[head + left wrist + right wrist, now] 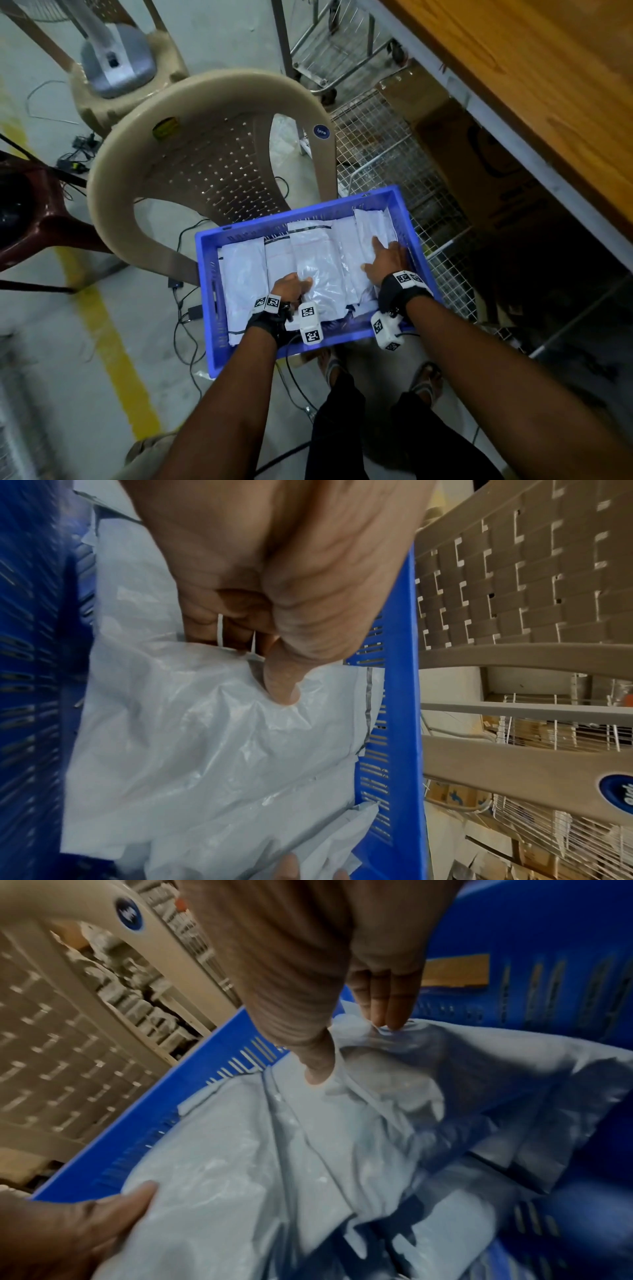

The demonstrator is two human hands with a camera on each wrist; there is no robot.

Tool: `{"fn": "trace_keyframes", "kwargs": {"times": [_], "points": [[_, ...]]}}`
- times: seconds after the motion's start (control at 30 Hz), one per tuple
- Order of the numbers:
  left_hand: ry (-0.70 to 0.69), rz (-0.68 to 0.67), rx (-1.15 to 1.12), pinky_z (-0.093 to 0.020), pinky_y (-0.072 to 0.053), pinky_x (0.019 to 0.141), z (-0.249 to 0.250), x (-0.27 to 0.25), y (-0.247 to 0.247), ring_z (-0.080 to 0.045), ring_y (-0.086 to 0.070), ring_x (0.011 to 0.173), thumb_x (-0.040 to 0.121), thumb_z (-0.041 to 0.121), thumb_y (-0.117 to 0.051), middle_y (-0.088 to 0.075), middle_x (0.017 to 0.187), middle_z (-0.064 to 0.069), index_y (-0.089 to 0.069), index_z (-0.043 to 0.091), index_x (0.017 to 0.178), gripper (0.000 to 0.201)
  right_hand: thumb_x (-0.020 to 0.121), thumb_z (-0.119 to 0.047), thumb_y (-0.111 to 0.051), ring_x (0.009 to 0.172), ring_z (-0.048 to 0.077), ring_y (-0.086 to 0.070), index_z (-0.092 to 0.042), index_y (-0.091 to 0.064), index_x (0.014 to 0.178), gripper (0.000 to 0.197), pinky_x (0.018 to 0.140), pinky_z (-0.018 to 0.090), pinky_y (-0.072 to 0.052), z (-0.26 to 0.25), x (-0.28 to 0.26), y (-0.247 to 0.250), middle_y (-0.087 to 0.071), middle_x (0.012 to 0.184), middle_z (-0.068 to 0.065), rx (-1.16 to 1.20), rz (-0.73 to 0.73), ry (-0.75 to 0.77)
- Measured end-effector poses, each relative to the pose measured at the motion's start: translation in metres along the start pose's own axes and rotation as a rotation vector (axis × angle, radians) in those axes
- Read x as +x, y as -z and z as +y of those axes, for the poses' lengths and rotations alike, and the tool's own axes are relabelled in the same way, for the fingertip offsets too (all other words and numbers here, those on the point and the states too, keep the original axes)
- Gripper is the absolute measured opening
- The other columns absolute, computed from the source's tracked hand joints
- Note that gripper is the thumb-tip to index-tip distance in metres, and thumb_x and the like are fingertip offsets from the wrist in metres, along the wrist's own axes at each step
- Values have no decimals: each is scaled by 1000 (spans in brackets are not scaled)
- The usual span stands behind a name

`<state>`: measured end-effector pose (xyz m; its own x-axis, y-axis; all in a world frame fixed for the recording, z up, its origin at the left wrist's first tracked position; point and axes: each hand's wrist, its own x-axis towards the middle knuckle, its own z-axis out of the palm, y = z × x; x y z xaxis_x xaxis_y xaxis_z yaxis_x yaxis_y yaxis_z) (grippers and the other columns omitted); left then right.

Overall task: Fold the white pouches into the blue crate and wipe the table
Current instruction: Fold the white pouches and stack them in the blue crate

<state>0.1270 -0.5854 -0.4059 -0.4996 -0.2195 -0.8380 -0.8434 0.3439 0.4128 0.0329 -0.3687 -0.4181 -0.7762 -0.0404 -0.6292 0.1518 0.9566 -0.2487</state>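
The blue crate stands low in front of me and holds several white pouches laid side by side. My left hand pinches the near edge of the middle pouch, with the thumb on top and the fingers curled under it. My right hand lies on the pouches at the crate's right end. Its straight fingers press a crumpled pouch down near the far wall. The left hand also shows in the right wrist view, holding the pouch's edge by the crate wall.
A beige plastic chair stands just beyond the crate. A wire mesh rack, a cardboard box and the wooden table top are on the right. Cables run over the floor, and my feet are behind the crate.
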Motion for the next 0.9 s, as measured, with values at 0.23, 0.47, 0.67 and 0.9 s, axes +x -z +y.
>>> {"fn": "trace_keyframes", "kwargs": {"times": [0.23,0.47,0.67,0.9], "points": [[3,-89,-83,-29,-50,50,13,-5,-5,-26,-60,62,88,54,-60,-66,84,-11,-60,11,101,45,88,-45,-66,116,24,-60,-16,-58,131,53,94,25,-44,-22,-25,5,-65,127,7,323,-20,63],[-3,-68,-56,-18,-36,44,17,-12,-2,-17,-49,55,96,47,-58,-57,74,-6,-56,11,93,36,76,-42,-80,115,25,-59,-14,-51,133,69,93,24,-43,-22,-18,-10,-60,128,6,430,-143,-65],[-25,-78,-62,-27,-41,52,-1,-4,15,-19,-54,59,85,59,-60,-60,76,-7,-60,9,94,51,70,-38,-84,99,29,-65,-11,-63,105,50,94,42,-52,-38,-7,-23,-69,110,13,473,-234,-9],[56,67,-96,-16,-29,34,-40,-16,56,-15,-44,44,93,42,-64,-52,67,-6,-59,10,87,33,81,-33,-76,101,28,-67,-16,-66,86,20,94,36,-52,-90,-26,-34,-69,95,5,316,-288,87]]}}
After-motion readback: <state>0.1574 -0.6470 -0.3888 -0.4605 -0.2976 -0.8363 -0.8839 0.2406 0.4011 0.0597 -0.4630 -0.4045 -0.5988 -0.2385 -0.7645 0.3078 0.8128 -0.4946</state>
